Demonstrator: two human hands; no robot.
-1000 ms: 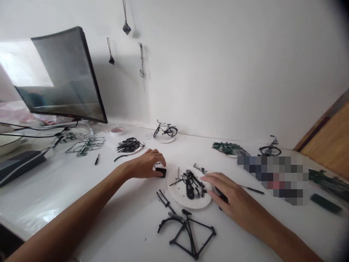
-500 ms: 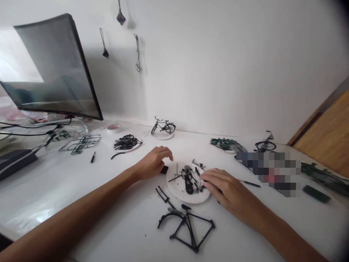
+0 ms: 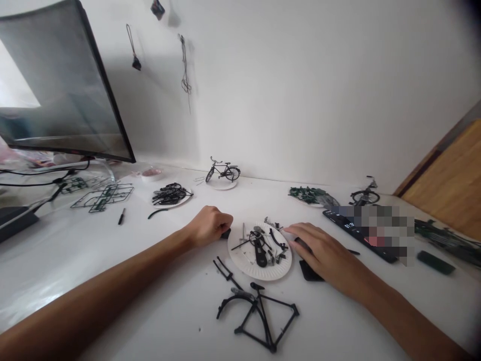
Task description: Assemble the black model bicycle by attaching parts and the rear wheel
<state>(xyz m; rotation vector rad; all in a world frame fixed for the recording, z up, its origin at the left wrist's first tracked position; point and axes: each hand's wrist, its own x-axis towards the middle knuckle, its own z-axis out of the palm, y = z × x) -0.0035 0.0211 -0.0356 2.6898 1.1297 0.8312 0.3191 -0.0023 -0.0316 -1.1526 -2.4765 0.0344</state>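
Note:
My left hand point(image 3: 211, 225) is curled into a fist on the table by the left rim of a white paper plate point(image 3: 240, 268). A small dark object point(image 3: 226, 233) shows beside it; whatever the fingers hold is hidden. Over the plate's right edge, my right hand point(image 3: 319, 250) hovers with thumb and fingers apart and nothing visible between them. On the plate lie a black chain-cover part point(image 3: 260, 253) and several small black and grey bicycle model parts. In front of it rests a black model bicycle frame point(image 3: 265, 321), with a curved mudguard point(image 3: 235, 298) and a fork-like piece point(image 3: 222, 269).
A finished model bicycle point(image 3: 223, 172) stands at the back on a plate. Plates of black parts point(image 3: 171, 194) and green parts point(image 3: 308, 195) lie behind the hands. A phone point(image 3: 349, 228), a dark flat pad point(image 3: 310, 271) and another bicycle point(image 3: 364, 195) are at right; a monitor point(image 3: 67, 90) at left.
My left hand has closed from loosely curled fingers into a fist. My right hand has drawn back to the right from the plate's parts, uncovering a curved black piece and the dark pad.

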